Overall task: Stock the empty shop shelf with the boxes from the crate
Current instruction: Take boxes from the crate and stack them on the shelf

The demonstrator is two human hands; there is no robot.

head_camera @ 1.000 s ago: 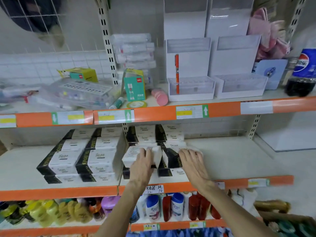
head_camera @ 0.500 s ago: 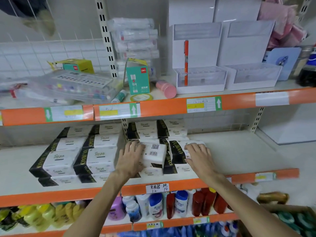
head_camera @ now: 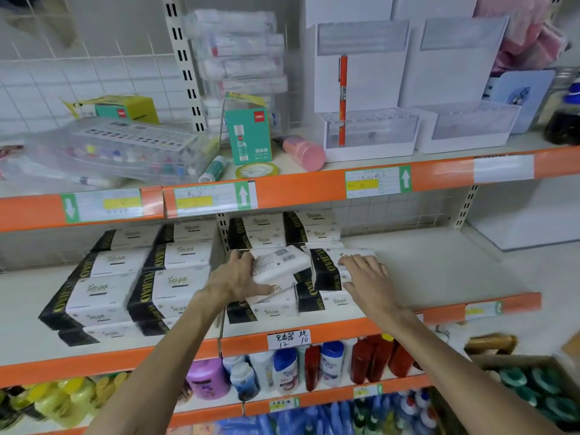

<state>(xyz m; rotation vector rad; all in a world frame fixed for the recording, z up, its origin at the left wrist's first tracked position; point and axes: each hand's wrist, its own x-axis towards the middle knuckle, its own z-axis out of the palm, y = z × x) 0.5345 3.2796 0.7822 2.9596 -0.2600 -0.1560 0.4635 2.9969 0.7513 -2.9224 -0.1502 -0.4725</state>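
Note:
Black-and-white boxes (head_camera: 103, 287) stand stacked in rows on the middle shelf (head_camera: 439, 271). My left hand (head_camera: 235, 277) grips a white box (head_camera: 279, 262), tilted with its barcode side up, on top of the centre stack. My right hand (head_camera: 367, 277) lies flat, fingers spread, on the neighbouring box (head_camera: 326, 268) at the right end of the stacks. More boxes (head_camera: 282, 229) sit behind, against the back grid. The crate is not clearly in view.
The top shelf (head_camera: 439, 171) holds white display stands (head_camera: 370, 130), a teal glue box (head_camera: 251, 136), a pink tube (head_camera: 303, 152) and clear cases. Below are shampoo bottles (head_camera: 285, 368) and red bottles (head_camera: 373, 359). A cardboard box of green items (head_camera: 539, 390) sits lower right.
The left hand has turned the white box so its barcode face is up and tilted on the stack. The right hand has slid onto the right-hand box. The view moved closer.

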